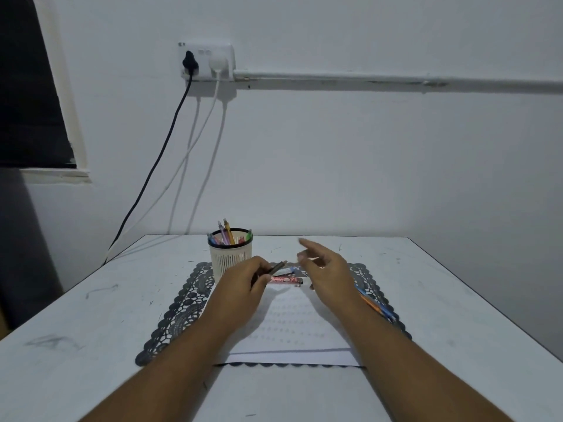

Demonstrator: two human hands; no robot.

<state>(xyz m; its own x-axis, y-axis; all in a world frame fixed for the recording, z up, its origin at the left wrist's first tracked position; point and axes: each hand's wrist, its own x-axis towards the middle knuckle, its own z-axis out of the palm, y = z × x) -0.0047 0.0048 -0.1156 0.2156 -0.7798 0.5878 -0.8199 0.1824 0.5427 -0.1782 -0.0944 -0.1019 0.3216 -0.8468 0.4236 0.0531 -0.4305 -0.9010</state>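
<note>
The left hand (243, 281) hangs over the far end of the sheet of paper (292, 324), its fingers curled round a dark pen (277, 267). The pen's free end sticks out toward 2 o'clock, clear of the knuckles. It is held above the tabletop (91, 330), not lying on it. The right hand (327, 275) hovers at 3 o'clock from the pen, near it but apart. It is released, with fingers loosely spread and pointing toward 11 o'clock, and it grasps nothing. Its fingertips are blurred.

Just under the pen tip, at 5 o'clock from it, a red packet (285, 280) lies flat at the top edge of the paper. A small white and blue thing beside the packet is too unclear to name. The paper carries faint rows of writing and rests on a dark lace mat (179, 309) in the middle of the tabletop.

At 10 o'clock from the left hand stands a white slatted cup (230, 258), upright on the far left corner of the mat and holding several coloured pens (227, 236). At 4 o'clock from the right hand, two more pens, orange and blue (376, 306), lie on the mat's right side, partly hidden by the right forearm.

On the wall at 12 o'clock a socket plate (207, 60) carries a black cable (158, 159) and white cables (207, 123), which hang toward 7 o'clock. A white conduit (365, 79) runs from the plate toward 3 o'clock
</note>
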